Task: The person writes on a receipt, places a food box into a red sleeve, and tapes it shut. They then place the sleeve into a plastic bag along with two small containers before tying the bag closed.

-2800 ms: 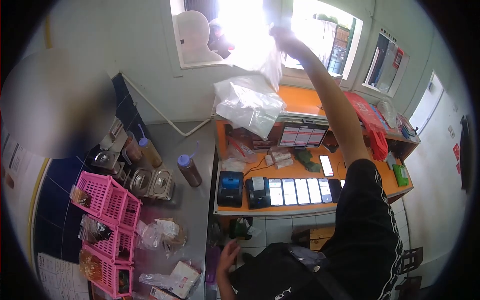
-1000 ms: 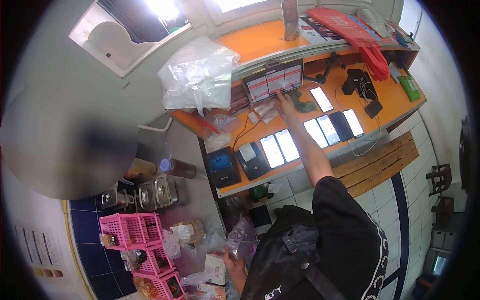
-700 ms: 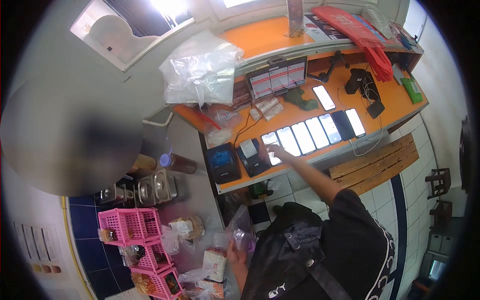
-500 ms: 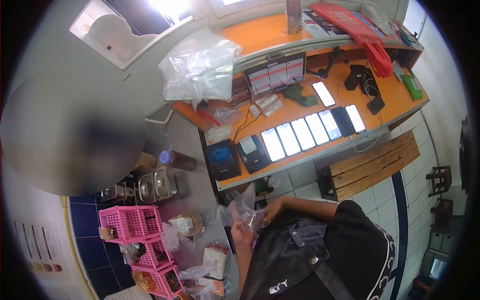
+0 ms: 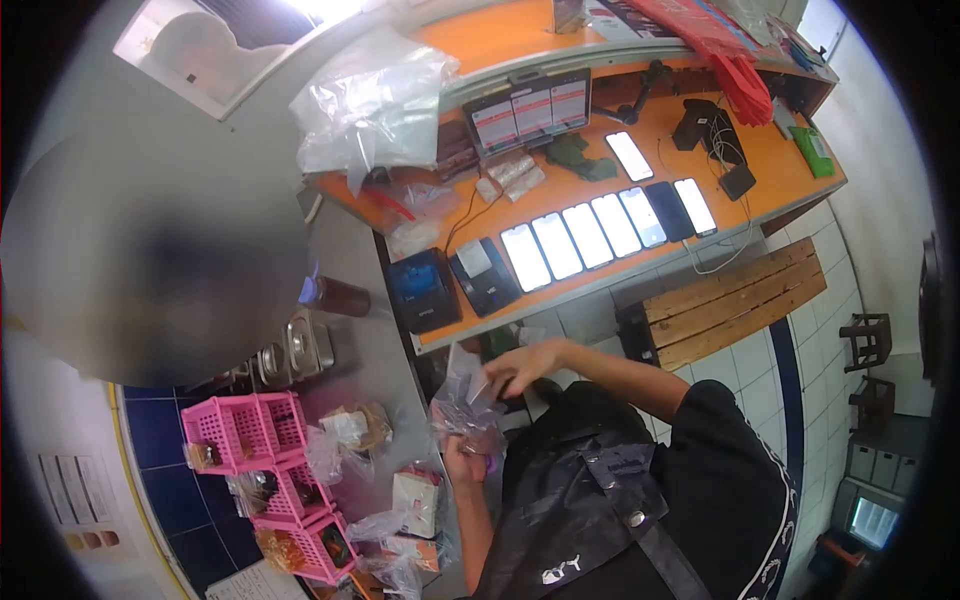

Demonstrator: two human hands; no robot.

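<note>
A crinkled clear plastic bag (image 5: 462, 388) stands up in front of my black apron (image 5: 590, 480). My left hand (image 5: 463, 460) is closed around its lower part, and a bit of purple shows beside the fingers. At the bag's upper right side is my right hand (image 5: 528, 366), fingers stretched towards the plastic with a gap between thumb and fingers. Both hands are near the corner of the steel counter.
Lit phones (image 5: 588, 236) line the orange desk (image 5: 640, 270) beside two small printers (image 5: 425, 288) and a tablet (image 5: 530, 112). Pink baskets (image 5: 245, 430), wrapped packets (image 5: 415, 500) and a bottle (image 5: 338, 296) stand on the steel counter (image 5: 375, 370). A wooden bench (image 5: 735, 305) is at right.
My right hand has risen from low beside the bag to its upper side, and its fingers have spread. My left hand keeps hold of the bag. The whole view has shifted slightly.
</note>
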